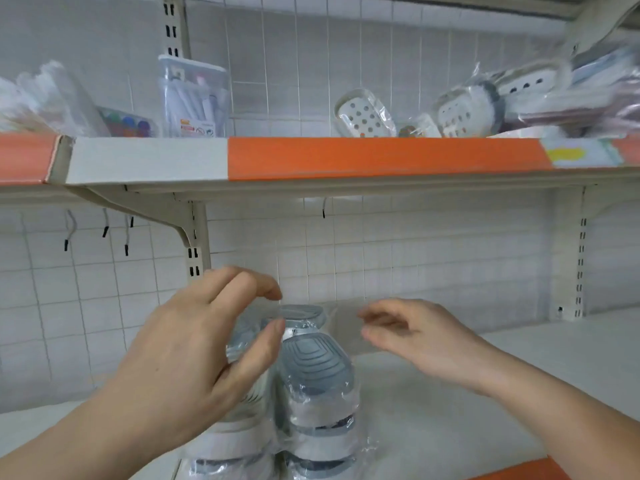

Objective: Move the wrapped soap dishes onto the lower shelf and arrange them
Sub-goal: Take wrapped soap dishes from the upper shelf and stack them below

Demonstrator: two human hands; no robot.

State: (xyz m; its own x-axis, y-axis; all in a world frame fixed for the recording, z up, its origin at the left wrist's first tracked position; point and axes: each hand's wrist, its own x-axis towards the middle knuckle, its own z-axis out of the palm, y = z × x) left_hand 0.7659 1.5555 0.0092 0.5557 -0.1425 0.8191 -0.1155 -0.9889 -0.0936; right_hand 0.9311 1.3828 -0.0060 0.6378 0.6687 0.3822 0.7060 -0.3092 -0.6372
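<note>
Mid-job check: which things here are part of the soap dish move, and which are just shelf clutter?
Job:
- wrapped soap dishes on the lower shelf
- soap dishes on the upper shelf
- lower shelf
- left hand, right hand, both holding nothing

Lying about:
- pen pack
- coloured item
- plastic bags
- hooks

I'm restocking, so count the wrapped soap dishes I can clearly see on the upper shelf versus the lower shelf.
Upper shelf: 3, namely one, another, a third.
Lower shelf: at least 4, stacked in two rows, some hidden by the left hand.
Total: at least 7
</note>
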